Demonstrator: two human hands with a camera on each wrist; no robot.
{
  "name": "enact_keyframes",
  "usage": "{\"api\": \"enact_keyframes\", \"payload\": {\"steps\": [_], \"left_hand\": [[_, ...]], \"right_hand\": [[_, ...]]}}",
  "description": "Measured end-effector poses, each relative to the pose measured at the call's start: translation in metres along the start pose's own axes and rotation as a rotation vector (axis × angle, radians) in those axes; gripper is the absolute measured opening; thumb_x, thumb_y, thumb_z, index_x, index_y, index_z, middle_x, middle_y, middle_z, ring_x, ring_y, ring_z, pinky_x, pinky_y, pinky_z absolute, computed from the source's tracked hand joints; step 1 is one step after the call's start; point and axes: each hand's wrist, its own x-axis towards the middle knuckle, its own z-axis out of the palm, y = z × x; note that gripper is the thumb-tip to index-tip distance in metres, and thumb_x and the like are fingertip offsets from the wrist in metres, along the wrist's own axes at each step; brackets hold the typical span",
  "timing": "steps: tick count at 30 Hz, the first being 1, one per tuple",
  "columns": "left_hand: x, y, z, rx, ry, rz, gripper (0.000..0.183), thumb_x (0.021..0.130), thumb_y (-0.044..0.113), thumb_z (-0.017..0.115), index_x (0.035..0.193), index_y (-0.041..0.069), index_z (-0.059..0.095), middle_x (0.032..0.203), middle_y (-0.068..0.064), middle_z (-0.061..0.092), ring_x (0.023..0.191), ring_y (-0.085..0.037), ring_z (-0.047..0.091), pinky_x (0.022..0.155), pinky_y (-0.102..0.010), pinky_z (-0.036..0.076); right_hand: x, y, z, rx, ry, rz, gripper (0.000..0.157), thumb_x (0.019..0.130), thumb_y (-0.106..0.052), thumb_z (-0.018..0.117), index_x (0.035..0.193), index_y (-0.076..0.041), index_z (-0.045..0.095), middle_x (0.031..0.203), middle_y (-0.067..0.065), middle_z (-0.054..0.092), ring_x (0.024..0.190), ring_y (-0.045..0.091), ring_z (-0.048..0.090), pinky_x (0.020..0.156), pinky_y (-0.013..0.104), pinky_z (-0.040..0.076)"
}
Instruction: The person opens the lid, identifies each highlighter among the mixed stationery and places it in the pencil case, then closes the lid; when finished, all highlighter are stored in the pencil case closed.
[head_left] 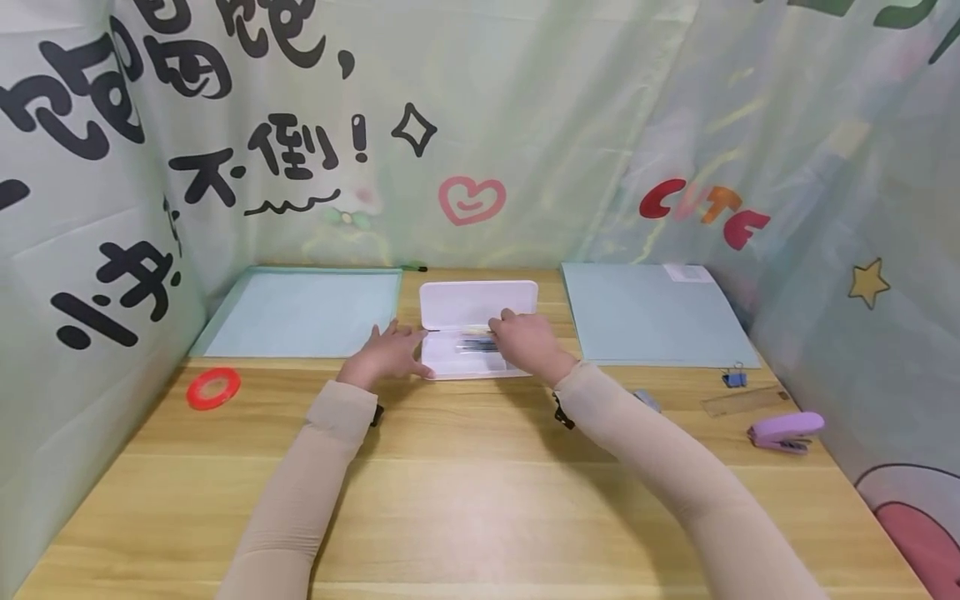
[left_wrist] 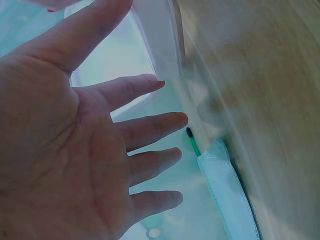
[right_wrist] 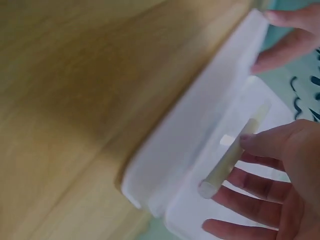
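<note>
A white pencil case (head_left: 447,360) lies on the table with its lid (head_left: 477,302) raised at the back. Several slim pens (head_left: 477,343) lie inside it. My left hand (head_left: 386,354) rests at the case's left end, thumb and a finger touching its edge; the left wrist view shows its fingers spread. Over the right half of the case, my right hand (head_left: 528,343) pinches a pale yellow pen-like stick (right_wrist: 225,165) between thumb and fingers. The stick has a rounded, clear-looking end and overlaps the lid in the right wrist view.
Pale blue folders lie at the back left (head_left: 307,312) and back right (head_left: 652,317). A red tape ring (head_left: 192,392) is at left. To the right are a blue binder clip (head_left: 734,380), a ruler (head_left: 742,402) and a purple stapler (head_left: 783,427). Fabric walls enclose the table.
</note>
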Motion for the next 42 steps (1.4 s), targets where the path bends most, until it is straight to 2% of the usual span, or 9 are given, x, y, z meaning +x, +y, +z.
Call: {"api": "enact_keyframes", "payload": {"steps": [3,9,17,22,27,31,37,42], "left_hand": [[0.001,0.001,0.001,0.001,-0.002,0.002,0.085,0.072,0.054,0.060,0.138,0.016,0.024,0.139,-0.015,0.023,0.128,-0.037,0.001,0.096,-0.056,-0.006],[0.001,0.000,0.001,0.002,-0.002,0.007,0.085,0.071,0.054,0.060,0.138,0.016,0.024,0.139,-0.015,0.023,0.127,-0.038,0.001,0.096,-0.057,-0.005],[0.000,0.001,-0.002,0.004,0.002,0.008,0.085,0.072,0.053,0.061,0.138,0.015,0.024,0.139,-0.017,0.023,0.127,-0.038,0.001,0.095,-0.057,-0.006],[0.001,0.001,-0.002,0.009,-0.002,0.010,0.086,0.072,0.053,0.060,0.138,0.013,0.024,0.139,-0.018,0.022,0.127,-0.039,0.001,0.095,-0.058,-0.006],[0.002,0.000,-0.001,0.006,-0.002,0.006,0.086,0.071,0.054,0.060,0.138,0.013,0.024,0.139,-0.018,0.022,0.127,-0.039,0.001,0.095,-0.058,-0.006],[0.000,0.002,-0.002,0.004,-0.005,0.007,0.086,0.071,0.054,0.060,0.138,0.013,0.024,0.139,-0.018,0.022,0.127,-0.039,0.001,0.095,-0.058,-0.006],[-0.001,0.003,-0.002,0.011,-0.007,0.000,0.085,0.072,0.054,0.059,0.138,0.013,0.024,0.139,-0.017,0.021,0.127,-0.038,0.000,0.096,-0.056,-0.006],[-0.001,0.003,-0.002,-0.004,-0.007,0.001,0.085,0.072,0.053,0.060,0.138,0.013,0.024,0.139,-0.018,0.022,0.127,-0.038,0.001,0.096,-0.056,-0.006]], "right_hand": [[0.006,-0.003,0.011,-0.046,-0.042,-0.014,0.016,0.087,-0.026,0.050,0.085,-0.016,0.062,0.065,-0.001,0.046,0.047,0.013,0.044,0.036,0.028,0.033],[0.007,-0.009,0.019,-0.084,-0.056,-0.031,0.017,0.085,-0.017,0.049,0.082,-0.015,0.065,0.065,0.001,0.047,0.050,0.014,0.047,0.036,0.030,0.036],[0.002,-0.012,0.016,-0.096,-0.097,-0.034,0.018,0.083,-0.012,0.046,0.085,-0.015,0.065,0.070,0.002,0.049,0.054,0.014,0.048,0.039,0.028,0.037],[-0.004,-0.009,0.012,-0.072,-0.064,-0.015,0.019,0.082,-0.011,0.046,0.090,-0.013,0.063,0.073,0.002,0.051,0.057,0.015,0.050,0.038,0.027,0.037],[-0.015,-0.004,0.000,-0.020,-0.036,0.018,0.018,0.080,-0.010,0.049,0.091,-0.011,0.063,0.072,0.002,0.051,0.053,0.014,0.046,0.034,0.026,0.033],[-0.030,0.008,-0.006,0.012,-0.004,0.084,0.015,0.078,-0.013,0.054,0.090,-0.012,0.063,0.071,0.002,0.052,0.050,0.013,0.044,0.033,0.026,0.031],[-0.057,0.032,-0.017,0.077,-0.015,0.253,0.022,0.077,-0.022,0.062,0.097,-0.013,0.063,0.081,0.004,0.058,0.062,0.021,0.052,0.042,0.037,0.041],[-0.076,0.050,-0.034,0.120,-0.074,0.379,0.028,0.080,-0.026,0.060,0.104,-0.011,0.061,0.085,0.009,0.057,0.067,0.027,0.054,0.049,0.043,0.043]]}}
